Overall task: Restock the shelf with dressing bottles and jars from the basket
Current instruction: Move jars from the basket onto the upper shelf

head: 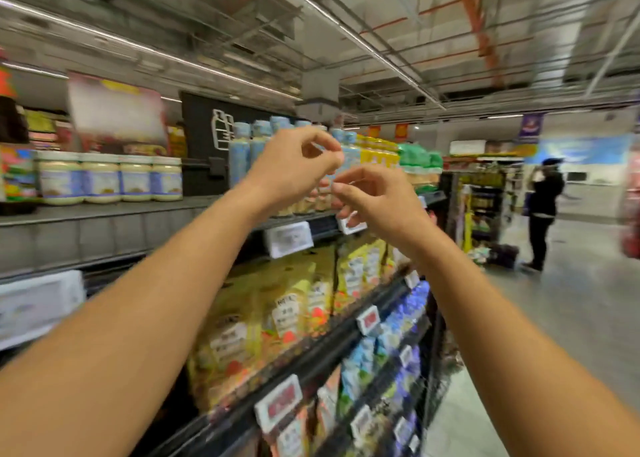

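Left hand [294, 166] and right hand [379, 202] raised before the dressing bottles [239, 159] on the top shelf [104, 211]
Both hands are held close together with fingers loosely curled, and nothing is seen gripped in either. The pale-blue bottles are stood upright just behind the fingertips; whether they are touched cannot be told. Pale jars [100, 179] are lined up further left on the same shelf

The jars [100, 179] at the left end of the upper shelf [104, 211] are seen as glossy, with smooth paper-like labels. The bottles [239, 155] appear as smooth pale plastic. The shelf edge is rendered in dull grey metal. Shiny film pouches [287, 311] are shown below, and the floor [571, 301] is smooth and faintly glossy.
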`<state>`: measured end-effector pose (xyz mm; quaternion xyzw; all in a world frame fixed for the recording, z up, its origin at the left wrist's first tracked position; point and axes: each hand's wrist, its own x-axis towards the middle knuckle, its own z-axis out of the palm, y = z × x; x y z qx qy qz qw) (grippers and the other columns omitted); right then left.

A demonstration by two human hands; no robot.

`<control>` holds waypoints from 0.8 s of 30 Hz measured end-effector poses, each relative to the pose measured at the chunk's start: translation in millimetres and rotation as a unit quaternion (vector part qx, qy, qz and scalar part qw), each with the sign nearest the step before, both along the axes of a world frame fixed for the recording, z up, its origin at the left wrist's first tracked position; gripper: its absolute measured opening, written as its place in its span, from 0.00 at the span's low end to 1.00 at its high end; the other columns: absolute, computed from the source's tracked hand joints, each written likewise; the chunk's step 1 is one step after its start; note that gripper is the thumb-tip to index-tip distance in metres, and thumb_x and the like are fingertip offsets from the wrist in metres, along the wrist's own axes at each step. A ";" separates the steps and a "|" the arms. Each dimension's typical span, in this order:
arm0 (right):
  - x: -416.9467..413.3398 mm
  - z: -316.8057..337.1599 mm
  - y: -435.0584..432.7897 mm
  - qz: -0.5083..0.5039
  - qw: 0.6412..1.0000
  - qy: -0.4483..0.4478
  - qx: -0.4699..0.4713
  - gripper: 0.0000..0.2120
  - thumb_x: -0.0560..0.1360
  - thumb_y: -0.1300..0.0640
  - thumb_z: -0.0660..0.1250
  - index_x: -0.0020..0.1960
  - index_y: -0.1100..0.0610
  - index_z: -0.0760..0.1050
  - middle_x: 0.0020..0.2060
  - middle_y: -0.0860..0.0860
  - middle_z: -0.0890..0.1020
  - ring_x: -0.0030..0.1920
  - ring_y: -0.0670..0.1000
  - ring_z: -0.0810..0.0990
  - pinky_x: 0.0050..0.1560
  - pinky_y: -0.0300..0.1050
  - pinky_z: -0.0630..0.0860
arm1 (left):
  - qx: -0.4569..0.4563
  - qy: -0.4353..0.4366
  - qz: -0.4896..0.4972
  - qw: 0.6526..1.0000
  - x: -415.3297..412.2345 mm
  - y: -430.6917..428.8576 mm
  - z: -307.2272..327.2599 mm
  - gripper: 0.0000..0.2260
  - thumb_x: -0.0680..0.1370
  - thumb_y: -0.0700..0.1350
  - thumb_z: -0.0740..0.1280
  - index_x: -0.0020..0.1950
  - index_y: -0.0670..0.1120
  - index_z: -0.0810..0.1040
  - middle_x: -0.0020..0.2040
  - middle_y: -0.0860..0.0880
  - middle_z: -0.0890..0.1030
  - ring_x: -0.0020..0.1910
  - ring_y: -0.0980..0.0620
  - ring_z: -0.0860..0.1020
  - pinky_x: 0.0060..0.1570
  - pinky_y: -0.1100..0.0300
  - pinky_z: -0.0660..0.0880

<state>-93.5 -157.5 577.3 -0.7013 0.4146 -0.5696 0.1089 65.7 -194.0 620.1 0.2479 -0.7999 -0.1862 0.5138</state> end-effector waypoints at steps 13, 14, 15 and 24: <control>-221.9 -129.8 54.0 -0.133 0.986 -0.083 0.059 0.06 0.77 0.64 0.70 0.45 0.53 0.80 0.32 0.50 0.85 0.31 0.46 0.81 0.31 0.39 0.77 | 0.148 0.019 -0.189 0.971 -229.6 -19.5 -165.5 0.04 0.73 0.48 0.70 0.47 0.53 0.82 0.38 0.52 0.84 0.33 0.54 0.82 0.34 0.58 0.78; -238.4 -140.2 55.7 -0.142 0.983 -0.088 0.070 0.06 0.77 0.63 0.70 0.46 0.53 0.80 0.33 0.50 0.85 0.31 0.46 0.81 0.31 0.40 0.77 | 0.163 0.016 -0.200 0.966 -247.6 -21.4 -178.9 0.04 0.74 0.48 0.70 0.47 0.54 0.82 0.39 0.51 0.84 0.34 0.54 0.82 0.35 0.58 0.78; -254.3 -150.1 57.4 -0.150 0.981 -0.095 0.080 0.05 0.77 0.63 0.70 0.46 0.54 0.80 0.33 0.50 0.85 0.31 0.47 0.81 0.32 0.41 0.78 | 0.177 0.014 -0.209 0.962 -264.8 -23.3 -191.4 0.03 0.74 0.47 0.70 0.47 0.55 0.82 0.39 0.51 0.84 0.34 0.54 0.82 0.35 0.58 0.79; -354.5 -234.8 61.8 -0.210 0.951 -0.148 0.175 0.04 0.77 0.64 0.70 0.48 0.56 0.80 0.35 0.52 0.85 0.35 0.50 0.83 0.35 0.43 0.80 | 0.286 -0.022 -0.266 0.920 -380.4 -33.6 -285.0 0.07 0.78 0.37 0.69 0.48 0.50 0.79 0.39 0.49 0.83 0.33 0.56 0.80 0.34 0.62 0.78</control>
